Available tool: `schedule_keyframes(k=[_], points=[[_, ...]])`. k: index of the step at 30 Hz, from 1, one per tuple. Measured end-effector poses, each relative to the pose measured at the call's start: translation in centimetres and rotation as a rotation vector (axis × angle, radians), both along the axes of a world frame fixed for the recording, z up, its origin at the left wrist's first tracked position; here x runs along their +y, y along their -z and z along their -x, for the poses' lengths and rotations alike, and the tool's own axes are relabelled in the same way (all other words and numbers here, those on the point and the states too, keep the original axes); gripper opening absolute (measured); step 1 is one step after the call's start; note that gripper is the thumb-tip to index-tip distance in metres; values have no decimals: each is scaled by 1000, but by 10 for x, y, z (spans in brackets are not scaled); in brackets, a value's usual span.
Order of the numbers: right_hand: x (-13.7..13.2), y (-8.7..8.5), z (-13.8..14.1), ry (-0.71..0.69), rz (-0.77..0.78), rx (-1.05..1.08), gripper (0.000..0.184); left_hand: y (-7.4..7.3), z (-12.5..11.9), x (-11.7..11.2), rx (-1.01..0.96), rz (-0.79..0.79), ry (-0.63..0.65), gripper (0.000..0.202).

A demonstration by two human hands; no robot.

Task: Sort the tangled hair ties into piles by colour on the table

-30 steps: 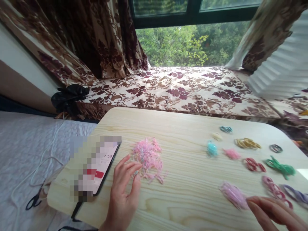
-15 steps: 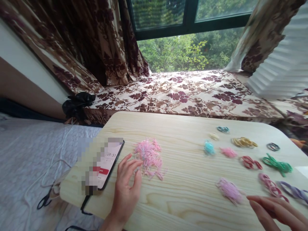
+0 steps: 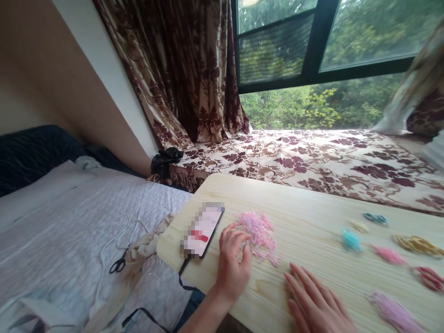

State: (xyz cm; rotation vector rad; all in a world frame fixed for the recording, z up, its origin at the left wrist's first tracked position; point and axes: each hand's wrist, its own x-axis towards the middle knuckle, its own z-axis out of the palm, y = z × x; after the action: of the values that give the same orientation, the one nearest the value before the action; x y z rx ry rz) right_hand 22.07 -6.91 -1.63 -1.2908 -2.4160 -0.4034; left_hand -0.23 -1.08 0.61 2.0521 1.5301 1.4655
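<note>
A loose pile of thin pink and lilac bands point(image 3: 258, 231), like small elastics, lies on the pale wooden table point(image 3: 312, 199). My left hand point(image 3: 236, 261) rests at its left edge, fingers curved and thumb apart, with nothing visible in it. To the right, my right hand point(image 3: 317, 300) lies low over the tabletop, fingers stretched out, palm down and holding nothing I can see. Sorted by colour farther right are a lilac bunch point(image 3: 393, 312), a pink bunch point(image 3: 388, 254), a turquoise bunch point(image 3: 351, 240) and a cream bunch point(image 3: 360, 225).
A phone point(image 3: 204, 231) with a black strap lies left of my left hand. Larger loops in teal point(image 3: 375, 218), mustard point(image 3: 418, 245) and red point(image 3: 430, 278) sit at the right. Black-handled scissors point(image 3: 118, 265) and a white cable lie on the bed point(image 3: 79, 222).
The view has swung left, so the table sits farther right. My right hand has moved left from beside the lilac bunch towards the pink pile. My left hand stays at the pile.
</note>
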Motion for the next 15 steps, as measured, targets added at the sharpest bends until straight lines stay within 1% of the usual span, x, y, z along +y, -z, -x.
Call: schedule_keyframes(k=[2,4,8,10,12,15], points=[[9,5,12,49,-1,-46,41,-1,-1,0,-16,-17,-5,29],[20,6,25,102,17,-47,41,-1,-2,0,-27,-28,-11,30],[40,-3,43,146,40,-32,41,-1,-3,1,-43,-38,-35,30],[43,-9,43,138,48,-21,41,0,-3,1,-53,-42,-47,31],[40,-13,39,120,58,-8,42,1,-2,1,-61,-45,-51,32],[29,-13,30,93,85,14,40,2,-2,2,-72,-46,-48,32]])
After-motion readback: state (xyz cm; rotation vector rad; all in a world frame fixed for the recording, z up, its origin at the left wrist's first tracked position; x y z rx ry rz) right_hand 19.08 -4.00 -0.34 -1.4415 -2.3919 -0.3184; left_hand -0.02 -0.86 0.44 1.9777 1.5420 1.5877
